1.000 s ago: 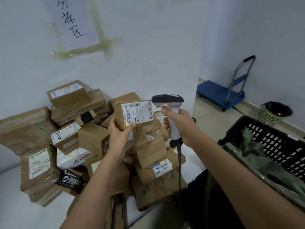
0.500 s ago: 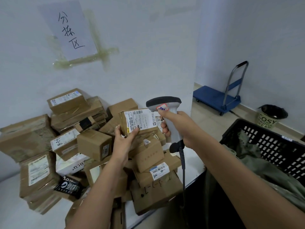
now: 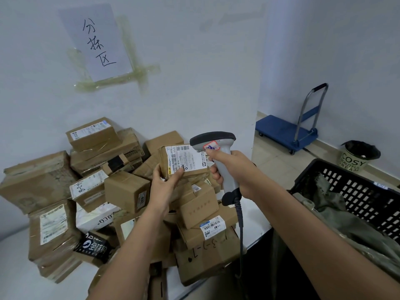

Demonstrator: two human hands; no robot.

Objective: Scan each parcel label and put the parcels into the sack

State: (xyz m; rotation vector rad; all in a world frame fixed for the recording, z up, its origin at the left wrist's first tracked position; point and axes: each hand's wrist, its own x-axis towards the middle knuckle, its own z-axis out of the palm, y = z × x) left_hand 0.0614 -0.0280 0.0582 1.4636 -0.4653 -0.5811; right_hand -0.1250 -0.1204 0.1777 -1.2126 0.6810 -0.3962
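Note:
My left hand (image 3: 165, 184) holds a small brown parcel (image 3: 184, 161) upright above the pile, its white label facing me, thumb pressed on the label's lower left corner. My right hand (image 3: 232, 164) grips the handle of a grey handheld scanner (image 3: 213, 140), whose dark head sits right beside the label's upper right corner. The scanner's cable hangs down past the table edge. A green sack (image 3: 337, 215) lies open inside a black crate at the right.
Several brown cardboard parcels (image 3: 127, 191) are heaped on the white table (image 3: 15, 278) against the wall. The black slotted crate (image 3: 368, 191) stands to the right. A blue platform trolley (image 3: 285, 131) and a small bin (image 3: 357, 154) stand on the floor behind.
The view has tilted up a little, so hands and pile sit lower in frame. The parcel and scanner head have drawn closer together; the label now lies right against the scanner head.

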